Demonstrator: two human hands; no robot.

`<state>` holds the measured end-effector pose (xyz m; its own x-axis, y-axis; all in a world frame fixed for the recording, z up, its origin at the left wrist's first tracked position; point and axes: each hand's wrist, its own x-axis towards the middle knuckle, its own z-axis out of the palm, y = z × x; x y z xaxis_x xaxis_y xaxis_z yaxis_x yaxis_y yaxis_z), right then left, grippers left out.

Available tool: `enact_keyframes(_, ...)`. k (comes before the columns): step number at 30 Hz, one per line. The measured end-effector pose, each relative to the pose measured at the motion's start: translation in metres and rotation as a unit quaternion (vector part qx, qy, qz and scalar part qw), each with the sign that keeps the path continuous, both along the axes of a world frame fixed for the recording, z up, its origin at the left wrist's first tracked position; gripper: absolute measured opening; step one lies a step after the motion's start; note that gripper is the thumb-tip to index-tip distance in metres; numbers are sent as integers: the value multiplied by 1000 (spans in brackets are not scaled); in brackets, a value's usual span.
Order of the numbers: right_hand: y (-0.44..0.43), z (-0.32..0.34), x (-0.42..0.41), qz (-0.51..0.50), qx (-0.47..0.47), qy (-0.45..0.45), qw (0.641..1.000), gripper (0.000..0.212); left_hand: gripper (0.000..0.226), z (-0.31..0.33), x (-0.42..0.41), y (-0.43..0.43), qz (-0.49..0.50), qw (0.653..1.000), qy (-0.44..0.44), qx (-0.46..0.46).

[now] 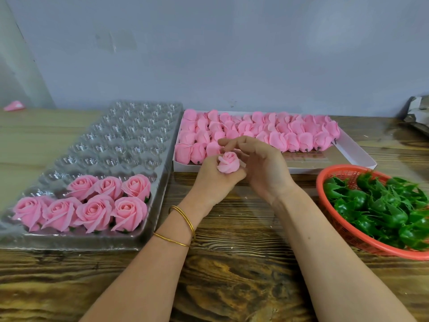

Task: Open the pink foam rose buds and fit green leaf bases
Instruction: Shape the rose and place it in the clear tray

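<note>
A moulded tray (130, 135) is laid on the left of the worktop (232, 287). Seven opened roses (95, 210) are seated in its two nearest rows. To its right, at the upper middle of the frame, a shallow box (357, 152) is set near the wall, and rose buds (278, 131) are packed in rows in its far part. A basket (348, 235) is placed at the right edge, in front of the box, and leaf bases (383, 205) are heaped in it. At the centre, between tray and basket, one bud (228, 162) is held in the left hand (216, 175), with the right hand (267, 168) just beside it. A scrap (14, 105) is seen at the upper left.
</note>
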<state>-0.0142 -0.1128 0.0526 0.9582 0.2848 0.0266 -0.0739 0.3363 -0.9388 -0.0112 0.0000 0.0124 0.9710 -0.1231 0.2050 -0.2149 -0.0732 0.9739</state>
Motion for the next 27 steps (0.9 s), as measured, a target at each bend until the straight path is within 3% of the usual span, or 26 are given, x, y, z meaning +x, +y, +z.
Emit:
enact_keyframes(12,6,-7,2,-15,-26,22,999,32,20,1,0,2,-11,999,26,-35)
enact_keyframes(17,8,-11,4,-10,-19,44,999,32,8,3,-1,1,-24,996,32,-76)
enact_keyframes(21,10,-11,5,-6,4,56,998,32,23,3,-1,1,-25,994,42,-96)
enact_keyframes(27,9,-10,4,37,23,47,998,38,20,1,0,0,-16,994,48,-97)
